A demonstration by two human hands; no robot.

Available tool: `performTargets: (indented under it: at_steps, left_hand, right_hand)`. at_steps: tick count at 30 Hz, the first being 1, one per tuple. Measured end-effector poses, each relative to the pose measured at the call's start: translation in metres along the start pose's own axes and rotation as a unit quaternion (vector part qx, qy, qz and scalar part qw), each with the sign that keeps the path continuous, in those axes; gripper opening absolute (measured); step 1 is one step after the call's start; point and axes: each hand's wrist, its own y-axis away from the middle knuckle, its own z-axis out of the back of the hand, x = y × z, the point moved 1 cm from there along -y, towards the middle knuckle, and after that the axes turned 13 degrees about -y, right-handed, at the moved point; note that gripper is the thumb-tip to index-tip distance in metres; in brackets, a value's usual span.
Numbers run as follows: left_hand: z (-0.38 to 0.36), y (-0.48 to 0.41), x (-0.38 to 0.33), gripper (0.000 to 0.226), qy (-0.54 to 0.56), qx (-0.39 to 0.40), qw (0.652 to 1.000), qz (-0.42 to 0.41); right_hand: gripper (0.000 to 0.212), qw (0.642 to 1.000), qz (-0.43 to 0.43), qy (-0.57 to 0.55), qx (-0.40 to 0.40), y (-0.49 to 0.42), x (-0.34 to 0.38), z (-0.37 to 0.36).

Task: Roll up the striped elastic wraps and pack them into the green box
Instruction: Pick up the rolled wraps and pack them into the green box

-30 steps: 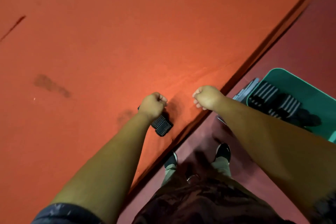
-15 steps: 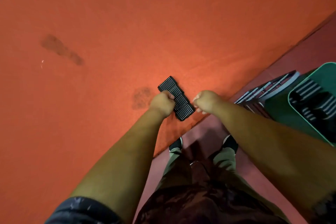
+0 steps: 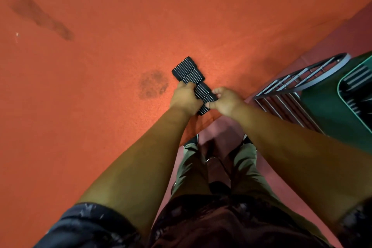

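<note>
A black elastic wrap with thin white stripes [image 3: 190, 73] lies stretched out flat on the orange table cover [image 3: 120, 46], near the table's front edge. My left hand [image 3: 185, 97] pinches its left side and my right hand [image 3: 226, 100] pinches its near end, both closed on the fabric. At the right edge of the view stands the green box [image 3: 330, 112]; inside it, rolled striped wraps [image 3: 357, 78] show partly, cut off by the frame.
A grey metal wire rack [image 3: 302, 80] stands between the table edge and the green box. Two dark stains [image 3: 153, 84] mark the table cover. Below the table edge are my legs and shoes on the reddish floor [image 3: 285, 187].
The wrap has been drawn out longer on the table. My right hand, a closed fist apart from it a second ago, now grips its near end. The view shifted left.
</note>
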Motion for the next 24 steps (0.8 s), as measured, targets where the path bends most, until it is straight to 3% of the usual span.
performTargets:
  at_steps: [4, 8, 16, 20, 24]
  left_hand:
    - [-0.003, 0.004, -0.003, 0.061, -0.006, 0.01, 1.0, -0.009]
    - [-0.003, 0.009, -0.007, 0.045, -0.007, 0.003, 1.0, -0.022]
    - [0.0, 0.021, -0.02, 0.031, 0.01, 0.009, 1.0, -0.023]
    - [0.0, 0.021, -0.025, 0.029, 0.027, 0.027, 0.999, -0.003]
    - [-0.003, 0.006, -0.029, 0.029, 0.037, 0.019, 0.999, -0.016]
  right_hand:
    - [0.05, 1.0, -0.003, -0.005, 0.004, 0.003, -0.006, 0.005]
    - [0.054, 1.0, 0.005, 0.029, -0.011, 0.009, -0.011, 0.003]
    - [0.017, 0.998, -0.043, 0.023, -0.036, 0.019, -0.017, 0.021]
    - [0.025, 0.997, -0.056, 0.05, -0.034, 0.02, -0.013, 0.016]
    - [0.033, 0.996, -0.04, 0.01, -0.08, 0.011, -0.019, 0.011]
